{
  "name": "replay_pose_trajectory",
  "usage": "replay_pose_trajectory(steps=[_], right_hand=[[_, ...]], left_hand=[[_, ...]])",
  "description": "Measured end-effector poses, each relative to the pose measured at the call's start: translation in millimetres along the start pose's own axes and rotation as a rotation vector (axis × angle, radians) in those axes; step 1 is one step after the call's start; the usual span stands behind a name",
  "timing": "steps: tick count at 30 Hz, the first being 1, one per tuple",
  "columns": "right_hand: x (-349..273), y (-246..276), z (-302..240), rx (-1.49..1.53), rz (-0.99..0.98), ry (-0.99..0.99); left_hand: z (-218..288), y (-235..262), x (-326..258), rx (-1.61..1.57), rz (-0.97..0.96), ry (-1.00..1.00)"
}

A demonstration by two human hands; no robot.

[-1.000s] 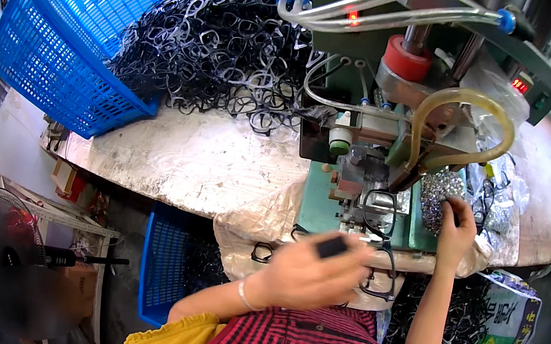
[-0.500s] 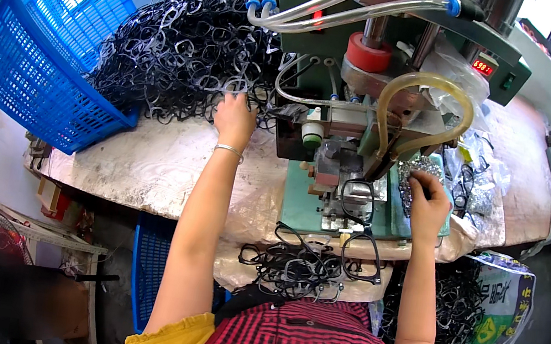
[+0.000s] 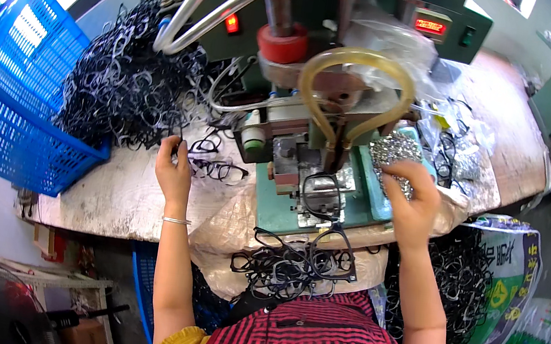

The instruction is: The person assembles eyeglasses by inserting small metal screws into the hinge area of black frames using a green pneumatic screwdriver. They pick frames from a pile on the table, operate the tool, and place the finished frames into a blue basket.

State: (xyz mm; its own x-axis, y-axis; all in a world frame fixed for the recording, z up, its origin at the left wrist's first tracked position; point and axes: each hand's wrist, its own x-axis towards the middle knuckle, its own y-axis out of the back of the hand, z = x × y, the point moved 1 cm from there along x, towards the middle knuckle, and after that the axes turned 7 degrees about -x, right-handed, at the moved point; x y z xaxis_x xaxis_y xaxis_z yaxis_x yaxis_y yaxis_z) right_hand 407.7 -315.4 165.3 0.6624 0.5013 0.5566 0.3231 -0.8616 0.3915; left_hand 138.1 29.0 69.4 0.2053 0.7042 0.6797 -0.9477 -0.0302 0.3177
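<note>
My left hand [image 3: 173,169] is at the near edge of a big heap of dark eyeglass frames [image 3: 128,80], its fingers curled; what they hold is hidden. Beside it on the table lie a few loose frames [image 3: 221,172]. My right hand [image 3: 413,204] is over a light-blue tray [image 3: 375,201] of small shiny metal parts [image 3: 394,151], thumb and forefinger bent toward each other; anything between them is too small to name. Between my hands, one eyeglass frame [image 3: 321,195] rests at the fixture of a green press [image 3: 299,161]. Another frame [image 3: 333,254] lies just below it.
A small pile of frames [image 3: 278,266] lies before my apron. A tilted blue basket [image 3: 26,111] stands at the left. A looped yellowish hose [image 3: 362,57] hangs off the press. At the right are clear plastic bags [image 3: 471,142] and a printed sack [image 3: 507,281] beside more frames.
My left hand has come back from the heap toward me, and loose frames now lie beside it. My right hand stays at the metal parts, its fingers bent differently. The whole view has shifted.
</note>
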Motion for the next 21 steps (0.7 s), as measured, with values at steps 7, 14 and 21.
replay_pose_trajectory(steps=[7,14,21], right_hand=[[4,-58,-14,0.315,0.063,-0.115],[5,-56,-39,0.712,-0.101,-0.281],[-2,-38,-53,0.500,-0.169,-0.239]], left_hand=[[-19,-8,-34,-0.484,0.175,0.403],[47,-15,1,-0.712,0.241,0.198],[160,-12,-44,-0.696,0.040,-0.210]])
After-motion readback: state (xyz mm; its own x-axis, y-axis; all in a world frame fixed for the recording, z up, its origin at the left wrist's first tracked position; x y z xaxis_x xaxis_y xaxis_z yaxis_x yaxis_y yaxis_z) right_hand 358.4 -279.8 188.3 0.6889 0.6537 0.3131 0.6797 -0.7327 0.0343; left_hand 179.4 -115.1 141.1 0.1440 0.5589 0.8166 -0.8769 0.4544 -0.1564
